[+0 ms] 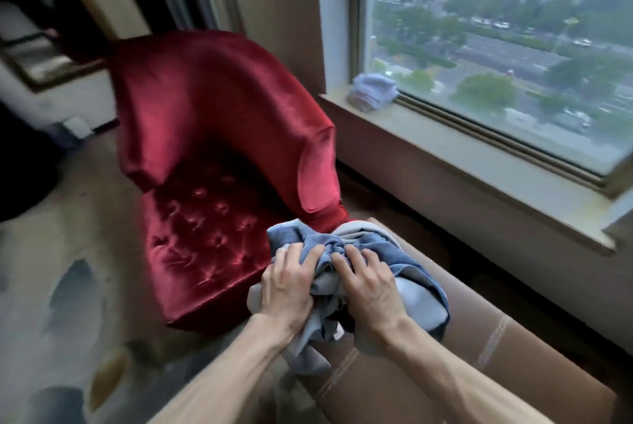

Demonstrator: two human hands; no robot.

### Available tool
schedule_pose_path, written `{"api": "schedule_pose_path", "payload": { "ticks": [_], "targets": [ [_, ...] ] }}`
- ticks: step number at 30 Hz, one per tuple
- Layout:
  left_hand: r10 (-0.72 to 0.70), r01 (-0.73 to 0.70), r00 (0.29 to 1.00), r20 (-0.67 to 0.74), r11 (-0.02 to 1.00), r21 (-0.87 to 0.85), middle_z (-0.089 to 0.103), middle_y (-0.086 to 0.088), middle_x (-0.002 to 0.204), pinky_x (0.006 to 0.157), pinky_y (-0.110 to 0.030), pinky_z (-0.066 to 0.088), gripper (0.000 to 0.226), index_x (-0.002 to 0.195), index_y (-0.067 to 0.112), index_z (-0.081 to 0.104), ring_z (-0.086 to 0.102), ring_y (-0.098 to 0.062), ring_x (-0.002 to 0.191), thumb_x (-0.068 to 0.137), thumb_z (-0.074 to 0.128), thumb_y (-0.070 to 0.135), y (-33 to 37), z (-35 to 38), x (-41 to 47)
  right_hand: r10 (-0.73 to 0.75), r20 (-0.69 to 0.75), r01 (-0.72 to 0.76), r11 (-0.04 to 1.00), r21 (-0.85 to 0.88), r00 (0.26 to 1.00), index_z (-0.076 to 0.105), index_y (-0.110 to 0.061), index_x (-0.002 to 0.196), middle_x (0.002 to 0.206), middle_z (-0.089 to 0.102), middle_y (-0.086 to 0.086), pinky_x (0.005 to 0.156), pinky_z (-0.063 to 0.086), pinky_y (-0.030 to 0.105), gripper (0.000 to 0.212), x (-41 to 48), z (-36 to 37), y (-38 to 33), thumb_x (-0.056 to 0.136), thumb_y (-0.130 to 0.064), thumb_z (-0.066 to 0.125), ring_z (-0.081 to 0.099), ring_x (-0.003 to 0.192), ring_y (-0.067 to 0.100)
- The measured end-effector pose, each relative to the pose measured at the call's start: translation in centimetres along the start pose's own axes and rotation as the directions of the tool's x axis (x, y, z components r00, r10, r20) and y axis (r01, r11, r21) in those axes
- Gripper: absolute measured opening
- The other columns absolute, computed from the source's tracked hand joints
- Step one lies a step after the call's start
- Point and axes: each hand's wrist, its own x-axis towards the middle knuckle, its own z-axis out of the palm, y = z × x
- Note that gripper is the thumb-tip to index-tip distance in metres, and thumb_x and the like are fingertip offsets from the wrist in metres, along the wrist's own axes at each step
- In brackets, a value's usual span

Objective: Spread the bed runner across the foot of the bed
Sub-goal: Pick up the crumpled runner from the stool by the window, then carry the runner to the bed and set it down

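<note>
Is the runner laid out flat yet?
No, the runner is bunched up, gripped by the left hand and right hand by a cardboard box.

the bed runner [383, 244], blue cloth with a pale grey backing, is crumpled in a bundle at the corner of a cardboard box [513, 355], one end hanging down.

Bed runner [419, 274] atop cardboard box [507, 365]

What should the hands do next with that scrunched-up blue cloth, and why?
Probably lift the bed runner up from the cardboard box: the left hand and right hand both grip it bunched, and no bed is in view.
</note>
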Motion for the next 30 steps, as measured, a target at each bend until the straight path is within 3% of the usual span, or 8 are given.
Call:
{"api": "schedule_pose_path", "payload": {
  "ticks": [3, 8, 9, 12, 17, 19, 23, 30],
  "targets": [
    [-0.105, 0.107, 0.992, -0.071, 0.994, 0.023, 0.051, -0.001, 0.115, 0.079, -0.038, 0.044, 0.052, 0.132, 0.030, 0.048, 0.048, -0.024, 0.106, 0.082, 0.048, 0.016, -4.8, -4.5, -1.5, -0.096, 0.120, 0.091, 0.995, 0.047, 0.988, 0.069, -0.011, 0.102, 0.096, 0.068, 0.010, 0.056, 0.054, 0.037, 0.042, 3.1, -2.3, -5.8, 0.061, -0.013, 0.079, 0.063, 0.075, 0.031],
    [-0.234, 0.249, 0.958, -0.167, 0.965, 0.080, 0.051, -0.004, 0.115, 0.076, -0.040, 0.046, 0.056, 0.135, 0.029, 0.045, 0.048, -0.025, 0.110, 0.082, 0.053, 0.014, -13.8, -11.4, -5.8, -0.269, 0.166, 0.253, 0.961, 0.112, 0.949, 0.058, -0.008, 0.122, 0.117, 0.061, 0.015, 0.074, 0.052, 0.046, 0.042, 6.9, -5.0, -17.0, 0.080, -0.012, 0.052, 0.058, 0.096, 0.037],
    [-0.259, 0.276, 0.949, -0.180, 0.958, 0.077, 0.052, -0.005, 0.114, 0.073, -0.040, 0.047, 0.056, 0.134, 0.028, 0.047, 0.049, -0.027, 0.109, 0.081, 0.054, 0.014, -15.6, -12.9, -7.0, -0.308, 0.176, 0.289, 0.949, 0.125, 0.935, 0.055, -0.009, 0.126, 0.121, 0.058, 0.015, 0.077, 0.050, 0.046, 0.046, 7.2, -5.2, -19.4, 0.080, -0.012, 0.053, 0.056, 0.100, 0.038],
    [-0.366, 0.390, 0.901, -0.232, 0.919, 0.064, 0.053, -0.007, 0.111, 0.068, -0.041, 0.047, 0.057, 0.132, 0.026, 0.050, 0.050, -0.029, 0.106, 0.077, 0.057, 0.012, -20.9, -16.9, -11.9, -0.457, 0.200, 0.436, 0.889, 0.141, 0.866, 0.048, -0.012, 0.130, 0.126, 0.052, 0.012, 0.079, 0.049, 0.045, 0.073, 7.8, -5.6, -26.9, 0.062, -0.012, 0.073, 0.053, 0.103, 0.036],
    [-0.512, 0.548, 0.800, -0.313, 0.836, 0.033, 0.055, -0.010, 0.106, 0.067, -0.042, 0.047, 0.058, 0.129, 0.023, 0.054, 0.053, -0.034, 0.100, 0.073, 0.062, 0.010, -29.5, -23.3, -21.8, -0.640, 0.157, 0.615, 0.767, 0.181, 0.752, 0.038, -0.015, 0.126, 0.122, 0.052, 0.010, 0.070, 0.049, 0.040, 0.097, 7.2, -6.7, -40.7, 0.039, -0.012, 0.084, 0.054, 0.095, 0.033],
    [-0.556, 0.606, 0.753, -0.353, 0.794, 0.043, 0.055, -0.009, 0.105, 0.067, -0.042, 0.047, 0.057, 0.128, 0.023, 0.055, 0.053, -0.034, 0.099, 0.073, 0.064, 0.012, -32.8, -25.9, -25.8, -0.700, 0.114, 0.674, 0.711, 0.200, 0.704, 0.040, -0.014, 0.125, 0.121, 0.053, 0.010, 0.069, 0.049, 0.040, 0.092, 6.6, -7.5, -46.5, 0.043, -0.014, 0.082, 0.055, 0.094, 0.033],
    [-0.633, 0.709, 0.661, -0.404, 0.703, 0.059, 0.054, -0.009, 0.108, 0.068, -0.040, 0.045, 0.055, 0.129, 0.023, 0.052, 0.051, -0.032, 0.099, 0.076, 0.061, 0.018, -38.7, -30.7, -33.6, -0.778, 0.040, 0.741, 0.612, 0.275, 0.627, 0.057, -0.010, 0.119, 0.114, 0.059, 0.012, 0.068, 0.048, 0.041, 0.051, 4.9, -9.5, -57.7, 0.069, -0.013, 0.067, 0.058, 0.090, 0.034],
    [-0.746, 0.861, 0.478, -0.464, 0.501, 0.082, 0.051, -0.006, 0.111, 0.065, -0.038, 0.041, 0.060, 0.130, 0.026, 0.044, 0.048, -0.029, 0.101, 0.074, 0.064, 0.016, -45.9, -36.1, -46.5, -0.908, -0.089, 0.871, 0.360, 0.334, 0.409, 0.043, -0.013, 0.134, 0.134, 0.046, 0.009, 0.085, 0.044, 0.041, 0.049, 1.0, -10.9, -73.6, 0.086, -0.020, 0.034, 0.047, 0.110, 0.032]
  ]
}}
